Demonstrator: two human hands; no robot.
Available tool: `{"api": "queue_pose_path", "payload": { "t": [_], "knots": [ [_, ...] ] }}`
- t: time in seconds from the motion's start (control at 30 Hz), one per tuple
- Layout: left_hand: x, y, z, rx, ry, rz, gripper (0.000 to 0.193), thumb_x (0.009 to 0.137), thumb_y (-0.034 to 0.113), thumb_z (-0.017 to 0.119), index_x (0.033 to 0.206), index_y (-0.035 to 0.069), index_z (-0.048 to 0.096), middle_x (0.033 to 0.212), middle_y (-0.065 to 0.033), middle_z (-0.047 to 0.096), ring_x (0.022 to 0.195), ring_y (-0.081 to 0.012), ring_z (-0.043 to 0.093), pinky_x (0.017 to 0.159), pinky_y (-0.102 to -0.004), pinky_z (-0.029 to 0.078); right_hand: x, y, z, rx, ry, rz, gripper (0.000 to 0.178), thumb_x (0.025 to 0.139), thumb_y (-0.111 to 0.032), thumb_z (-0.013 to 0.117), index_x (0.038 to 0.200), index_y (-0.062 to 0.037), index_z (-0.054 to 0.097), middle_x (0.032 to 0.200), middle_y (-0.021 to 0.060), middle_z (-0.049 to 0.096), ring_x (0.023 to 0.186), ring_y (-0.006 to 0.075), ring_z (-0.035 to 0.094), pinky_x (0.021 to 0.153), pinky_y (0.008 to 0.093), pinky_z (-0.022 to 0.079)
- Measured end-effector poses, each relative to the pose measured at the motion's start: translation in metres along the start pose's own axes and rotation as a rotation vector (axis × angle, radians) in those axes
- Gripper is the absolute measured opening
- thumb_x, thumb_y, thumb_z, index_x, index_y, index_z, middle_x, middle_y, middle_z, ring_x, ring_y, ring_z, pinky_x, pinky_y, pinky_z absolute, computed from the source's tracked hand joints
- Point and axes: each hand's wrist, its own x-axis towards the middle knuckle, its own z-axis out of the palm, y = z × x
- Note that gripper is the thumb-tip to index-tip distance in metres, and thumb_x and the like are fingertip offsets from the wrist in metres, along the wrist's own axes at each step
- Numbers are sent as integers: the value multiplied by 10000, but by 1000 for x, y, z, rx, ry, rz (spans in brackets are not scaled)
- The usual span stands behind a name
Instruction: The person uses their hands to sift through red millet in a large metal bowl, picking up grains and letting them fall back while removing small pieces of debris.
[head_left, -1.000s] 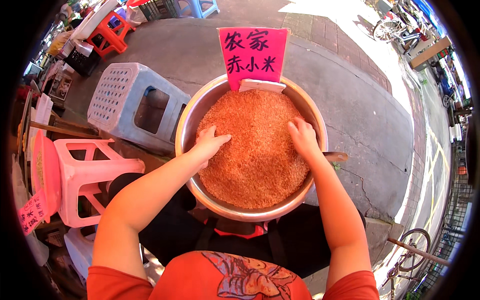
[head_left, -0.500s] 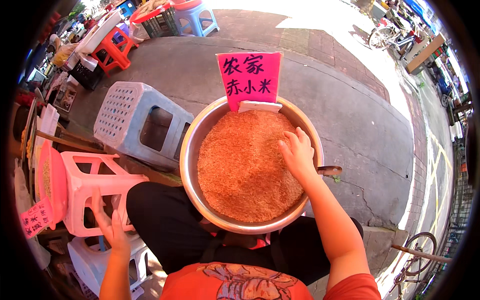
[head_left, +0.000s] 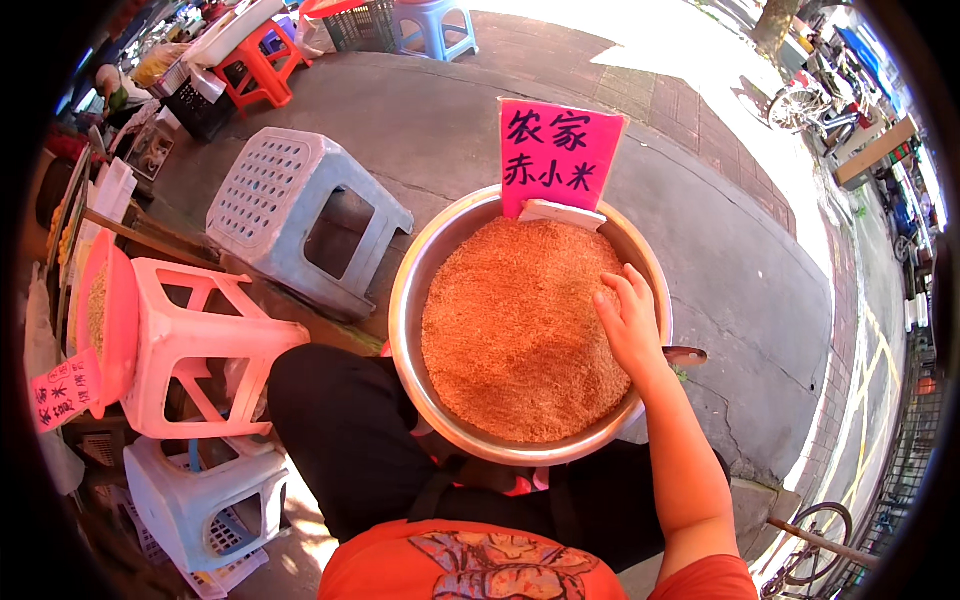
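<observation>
A wide metal bowl (head_left: 407, 330) heaped with small reddish-brown grains (head_left: 510, 330) stands before my knees. My right hand (head_left: 630, 318) hovers over or rests lightly at the right side of the grains; I cannot tell whether it touches them. Its fingers are slightly apart and hold nothing visible. Just beyond the wrist, a brown handle-like piece (head_left: 686, 355) sticks out past the rim. A bright pink handwritten sign (head_left: 560, 165) stands at the bowl's far side, with a pale block (head_left: 563, 214) at its foot. My left hand is out of view.
To the left stand an upturned-sideways grey-blue plastic stool (head_left: 265, 190) and a pink stool (head_left: 240, 342), beside a pink basin (head_left: 118, 310). A pale blue stool (head_left: 190, 495) is nearer. Farther off are a red stool (head_left: 265, 75) and, at right, bicycles (head_left: 797, 108).
My left hand, earlier raised beside the pink stool, has left the view. The bowl and my right hand appear farther right as the whole view shifts; the right hand keeps a similar pose.
</observation>
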Motion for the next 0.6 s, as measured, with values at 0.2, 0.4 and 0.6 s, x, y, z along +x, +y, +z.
{"api": "queue_pose_path", "payload": {
  "t": [0.2, 0.4, 0.6],
  "knots": [
    [-2, -7, -3, -15, 6, -22, 347, 885, 113, 512, 1207, -16, 494, 1075, -105, 519, 983, -218, 496, 887, -332, 392, 5, -22, 6, 26, -7, -84, 362, 875, -263, 587, 1166, -51, 550, 1362, 272, 357, 1254, 407, 358, 1018, 468, 317],
    [-2, -9, 1, 2, -18, -29, 320, 878, 100, 522, 1175, -18, 514, 992, -88, 536, 911, -205, 508, 844, -323, 412, 2, -13, -2, -51, -30, -41, 365, 875, -262, 584, 1165, -43, 548, 1358, 277, 358, 1248, 411, 361, 1009, 470, 327],
    [6, -6, -1, 31, -47, 9, 292, 871, 87, 532, 1143, -20, 534, 909, -71, 554, 839, -192, 520, 801, -313, 432, 2, -15, -7, -69, -3, -96, 367, 881, -273, 575, 1168, -48, 541, 1354, 273, 363, 1245, 408, 365, 999, 478, 332]
  ]
}}
